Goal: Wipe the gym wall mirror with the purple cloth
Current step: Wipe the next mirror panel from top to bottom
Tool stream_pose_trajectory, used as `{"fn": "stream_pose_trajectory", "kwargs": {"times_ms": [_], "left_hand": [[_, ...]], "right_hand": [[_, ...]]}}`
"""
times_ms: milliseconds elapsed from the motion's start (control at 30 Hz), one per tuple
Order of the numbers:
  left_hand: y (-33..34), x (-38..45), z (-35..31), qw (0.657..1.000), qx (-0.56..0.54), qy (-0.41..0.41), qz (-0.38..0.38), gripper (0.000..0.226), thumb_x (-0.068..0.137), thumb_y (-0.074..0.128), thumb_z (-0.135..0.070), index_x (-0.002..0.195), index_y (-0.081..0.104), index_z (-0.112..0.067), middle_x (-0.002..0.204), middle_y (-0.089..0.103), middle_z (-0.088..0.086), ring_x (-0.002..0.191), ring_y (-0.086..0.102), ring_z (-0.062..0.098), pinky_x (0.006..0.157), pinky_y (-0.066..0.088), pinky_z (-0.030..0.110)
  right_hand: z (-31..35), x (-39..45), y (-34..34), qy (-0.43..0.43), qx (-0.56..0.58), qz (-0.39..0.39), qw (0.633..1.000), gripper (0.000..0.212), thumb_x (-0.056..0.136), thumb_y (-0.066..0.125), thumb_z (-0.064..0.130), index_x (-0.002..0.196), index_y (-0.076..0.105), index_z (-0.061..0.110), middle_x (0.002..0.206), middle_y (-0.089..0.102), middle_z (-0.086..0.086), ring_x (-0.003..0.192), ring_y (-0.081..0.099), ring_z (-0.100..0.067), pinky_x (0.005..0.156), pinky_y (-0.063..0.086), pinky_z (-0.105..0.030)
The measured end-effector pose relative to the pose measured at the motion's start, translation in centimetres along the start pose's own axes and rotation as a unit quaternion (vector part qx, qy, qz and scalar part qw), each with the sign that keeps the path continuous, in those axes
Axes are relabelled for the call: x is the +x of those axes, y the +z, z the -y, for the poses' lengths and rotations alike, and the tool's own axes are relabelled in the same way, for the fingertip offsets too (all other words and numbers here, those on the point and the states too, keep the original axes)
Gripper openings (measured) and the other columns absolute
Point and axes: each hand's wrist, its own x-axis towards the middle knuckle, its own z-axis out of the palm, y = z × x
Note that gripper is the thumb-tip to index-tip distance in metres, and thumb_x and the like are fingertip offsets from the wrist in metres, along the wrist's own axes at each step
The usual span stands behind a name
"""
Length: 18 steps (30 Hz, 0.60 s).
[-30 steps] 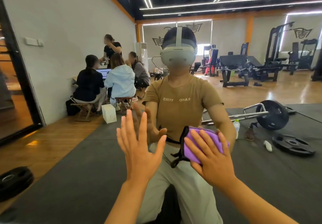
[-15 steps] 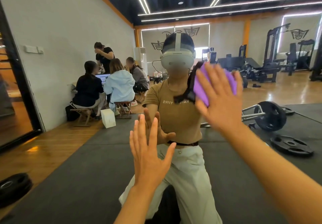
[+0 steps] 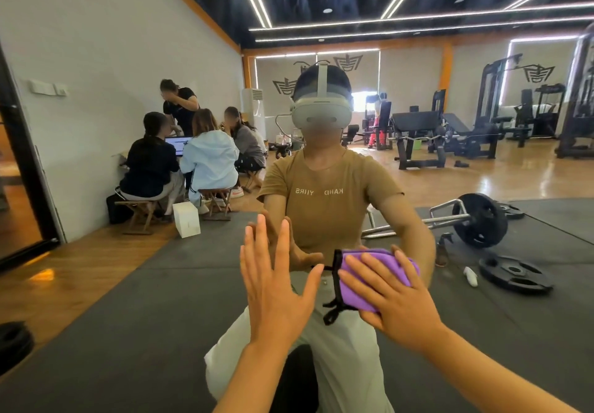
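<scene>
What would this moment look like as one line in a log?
task: wipe mirror | right hand: presses purple cloth flat on glass | left hand: open against glass

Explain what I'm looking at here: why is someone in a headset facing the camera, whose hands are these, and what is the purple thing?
There is no robot. The single picture comes from a camera worn on a person's head, looking forward and down. That person faces a gym wall mirror, so the figure in the white headset is their own reflection, as is the gym behind it.

The two forearms entering from the bottom are the wearer's. The left hand is spread flat, fingers straight, against the glass and holds nothing. The right hand presses a purple cloth with black edging against the mirror with straight fingers.

Reflected on the dark floor mat are a barbell, a loose weight plate and a small white bottle. People sit round a laptop at the left.
</scene>
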Motion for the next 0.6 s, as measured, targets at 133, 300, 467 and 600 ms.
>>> {"fn": "stream_pose_trajectory", "kwargs": {"times_ms": [133,300,467,600], "left_hand": [[0.6,-0.1,-0.4,0.999,0.049,-0.013,0.018,0.099,0.084,0.047,-0.072,0.159,0.009,-0.019,0.165,-0.012,0.009,0.152,-0.011,0.029,0.12,-0.005,0.045],[0.8,0.0,-1.5,0.997,0.072,-0.031,0.005,0.109,0.078,0.049,-0.078,0.158,0.012,-0.015,0.165,-0.009,0.013,0.152,-0.009,0.033,0.122,0.003,0.05],[0.4,0.0,-2.1,0.996,0.076,-0.052,0.002,0.108,0.076,0.052,-0.08,0.157,0.016,-0.018,0.165,-0.006,0.01,0.152,-0.007,0.03,0.118,0.01,0.051],[0.2,0.1,-3.0,0.996,0.042,-0.076,0.005,0.112,0.071,0.074,-0.064,0.156,0.015,-0.02,0.165,-0.006,0.007,0.152,-0.007,0.027,0.116,0.011,0.048]], "right_hand": [[-2.5,0.4,-0.4,-0.046,0.004,-0.004,0.999,0.061,0.104,0.028,0.052,0.16,0.018,0.028,0.167,0.014,0.003,0.155,0.011,-0.019,0.125,0.0,-0.051],[-7.6,5.9,-2.8,0.033,0.03,-0.09,0.995,0.067,0.098,0.041,0.049,0.158,0.024,0.025,0.168,0.011,0.002,0.155,0.011,-0.019,0.122,0.005,-0.056],[-13.5,12.3,-6.0,0.153,0.026,-0.143,0.977,0.059,0.102,0.037,0.044,0.155,0.036,0.018,0.163,0.029,-0.007,0.151,0.025,-0.026,0.123,0.003,-0.054],[-13.3,12.4,-6.4,0.201,0.031,-0.144,0.968,0.06,0.101,0.039,0.041,0.156,0.033,0.018,0.164,0.023,-0.005,0.153,0.02,-0.026,0.124,-0.001,-0.053]]}}
